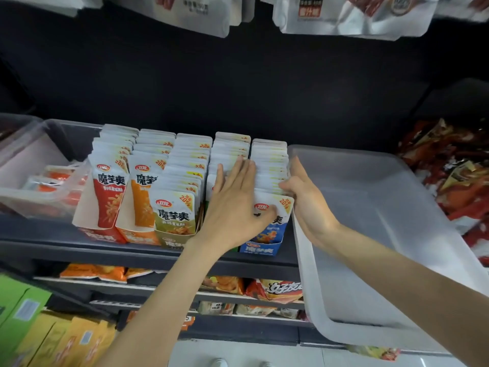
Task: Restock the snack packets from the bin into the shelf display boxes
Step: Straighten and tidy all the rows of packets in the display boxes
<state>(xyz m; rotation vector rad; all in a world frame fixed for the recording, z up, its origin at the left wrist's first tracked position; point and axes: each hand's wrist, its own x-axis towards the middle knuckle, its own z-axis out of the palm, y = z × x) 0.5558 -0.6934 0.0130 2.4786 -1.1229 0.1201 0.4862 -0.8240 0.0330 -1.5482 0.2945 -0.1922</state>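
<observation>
Several display boxes of white snack packets stand in a row on the dark shelf: a red box point(102, 229), an orange box point(137, 234), an olive box point(173, 238), one hidden behind my hand, and a blue box point(260, 249). My left hand point(232, 202) lies flat with straight fingers across the packet tops, its thumb on the front blue packet point(275, 215). My right hand point(304, 197) reaches in from the right and curls its fingers over the right edge of the blue row's packets point(270, 165). The translucent bin point(370, 234) beside the blue box shows nothing inside.
A clear bin point(34, 181) with orange packets sits at the left. Red and orange loose packets point(455, 176) pile at the right. Bags hang above point(344, 14). Lower shelves hold chips point(275, 290), and green and yellow cartons point(39, 327) stand at the bottom left.
</observation>
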